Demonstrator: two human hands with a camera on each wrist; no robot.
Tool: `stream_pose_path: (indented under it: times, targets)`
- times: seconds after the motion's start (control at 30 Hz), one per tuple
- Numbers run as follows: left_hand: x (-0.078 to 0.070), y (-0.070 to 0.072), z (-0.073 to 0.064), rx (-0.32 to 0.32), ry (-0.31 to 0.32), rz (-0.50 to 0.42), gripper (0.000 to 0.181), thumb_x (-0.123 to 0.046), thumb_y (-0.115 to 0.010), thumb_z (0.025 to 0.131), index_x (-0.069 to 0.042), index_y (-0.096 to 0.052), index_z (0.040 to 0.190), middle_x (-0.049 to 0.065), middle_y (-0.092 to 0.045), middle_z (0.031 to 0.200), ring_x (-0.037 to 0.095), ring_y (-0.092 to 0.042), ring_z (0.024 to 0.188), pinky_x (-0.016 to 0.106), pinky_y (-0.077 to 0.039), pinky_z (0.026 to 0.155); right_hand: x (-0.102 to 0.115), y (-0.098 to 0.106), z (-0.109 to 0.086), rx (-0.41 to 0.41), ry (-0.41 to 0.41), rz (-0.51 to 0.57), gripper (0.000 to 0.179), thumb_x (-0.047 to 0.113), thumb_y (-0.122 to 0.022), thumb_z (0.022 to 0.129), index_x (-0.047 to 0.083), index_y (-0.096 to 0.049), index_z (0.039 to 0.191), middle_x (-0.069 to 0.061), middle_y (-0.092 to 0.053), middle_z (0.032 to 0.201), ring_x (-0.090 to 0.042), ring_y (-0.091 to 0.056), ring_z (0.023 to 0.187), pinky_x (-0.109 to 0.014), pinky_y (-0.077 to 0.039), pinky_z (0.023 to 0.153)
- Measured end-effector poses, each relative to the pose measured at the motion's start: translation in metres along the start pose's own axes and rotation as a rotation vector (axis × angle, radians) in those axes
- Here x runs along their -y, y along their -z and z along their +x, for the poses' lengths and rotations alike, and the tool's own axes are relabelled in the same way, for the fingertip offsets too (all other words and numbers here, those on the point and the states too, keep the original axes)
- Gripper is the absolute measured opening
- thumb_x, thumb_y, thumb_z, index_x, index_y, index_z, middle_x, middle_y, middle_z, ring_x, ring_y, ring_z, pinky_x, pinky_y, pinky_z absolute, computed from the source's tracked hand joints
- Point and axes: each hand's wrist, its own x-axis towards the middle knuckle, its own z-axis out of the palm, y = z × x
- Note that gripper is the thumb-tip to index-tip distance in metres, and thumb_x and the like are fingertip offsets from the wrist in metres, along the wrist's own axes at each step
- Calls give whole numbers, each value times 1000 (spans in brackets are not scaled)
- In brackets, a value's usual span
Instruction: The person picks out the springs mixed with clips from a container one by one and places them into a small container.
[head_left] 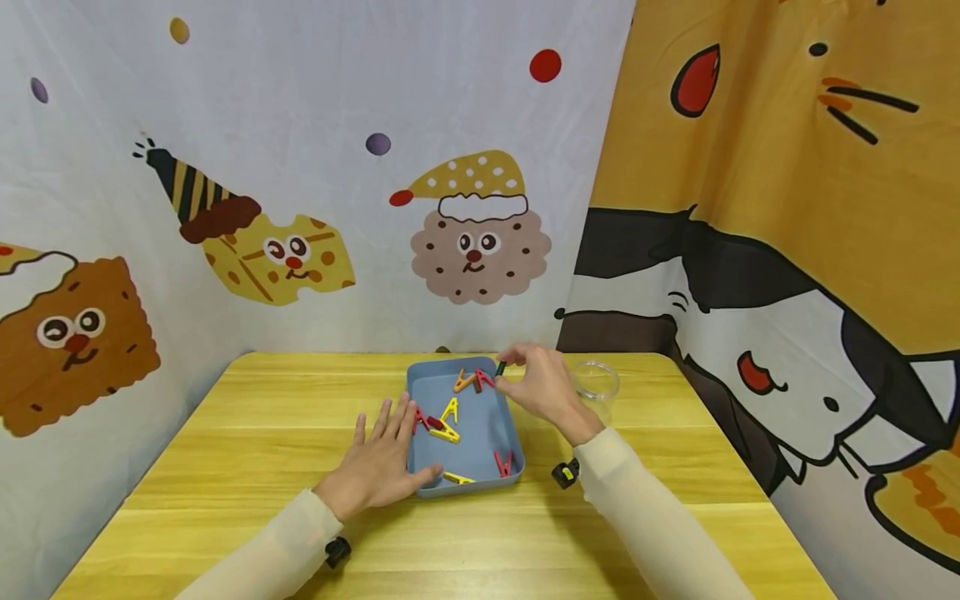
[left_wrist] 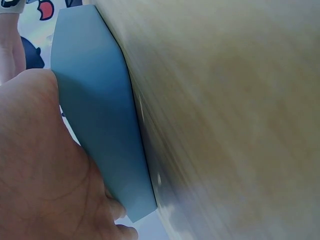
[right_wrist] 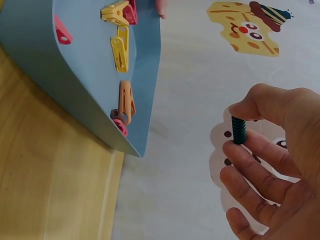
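Note:
Thumb and fingertips of my right hand (head_left: 547, 385) pinch a small dark green ribbed cylinder (right_wrist: 239, 132), held upright near the tray's far right corner. The blue tray (head_left: 476, 454) holds several plastic clothespins, among them an orange clothespin (head_left: 463, 382), a yellow clothespin (head_left: 450, 410) and a red clothespin (head_left: 503, 464). A short dark red piece (head_left: 435, 423) lies among the left-hand clips, and a small brown piece (right_wrist: 116, 114) sits beside the orange one. With fingers spread straight, my left hand (head_left: 381, 467) rests on the tray's left rim. Its palm covers part of the tray wall.
A clear round dish (head_left: 596, 380) stands on the wooden table (head_left: 285, 400) to the right of the tray, behind my right wrist. A printed cloth (head_left: 315, 125) with cartoon figures hangs right behind the table's back edge, and another covers the right side.

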Motion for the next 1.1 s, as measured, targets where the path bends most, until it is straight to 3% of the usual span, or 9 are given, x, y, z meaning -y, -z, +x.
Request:
stream_pose_path:
  times: [0.37,0.63,1.1]
  targets:
    - [0,1,0,-5,-4,-9,121,-79,-65,107,-2,-16,187,18,-7,198,51,-10,183,87,-8,140,-10,10,-3,-35,42,0,30,23,-93,96,15,-89,124,-5,-89,118,-31,-82,114,-51,-67,98]
    - [0,0,-2,6,2,-18,122,-78,-66,107,-2,-15,187,18,-8,198,51,-10,184,86,-7,141,-16,19,-6,-56,51,0,26,22,-92,97,14,-89,122,-6,-88,116,-31,-79,113,-59,-59,107]
    - [0,1,0,0,-4,-6,122,-79,-65,107,-1,-16,187,18,-8,198,51,-10,183,87,-8,140,-32,37,-11,-92,8,-13,29,22,-92,98,11,-88,124,-13,-88,118,-40,-77,115,-62,-54,109]
